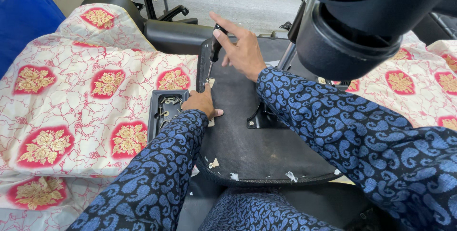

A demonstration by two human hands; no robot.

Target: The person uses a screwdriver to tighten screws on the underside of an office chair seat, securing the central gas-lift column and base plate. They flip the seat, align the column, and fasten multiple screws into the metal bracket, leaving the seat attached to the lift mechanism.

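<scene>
A black upturned chair seat base (247, 135) lies in front of me. My right hand (243, 50) grips a screwdriver (213, 52) by its dark handle, tip pointing down at the seat's left edge near a small pale patch. My left hand (202, 102) rests on that same edge just below the tip, fingers curled against the seat. A black metal bracket (259, 116) is fixed near the middle of the seat. Both arms wear blue paisley sleeves.
A black tray (164, 109) with several screws sits left of the seat on a white and red flowered cloth (71, 97). A large black cylindrical chair part (347, 35) looms at the upper right. Chair arm pieces (164, 2) lie on the floor beyond. White scraps dot the seat's near edge.
</scene>
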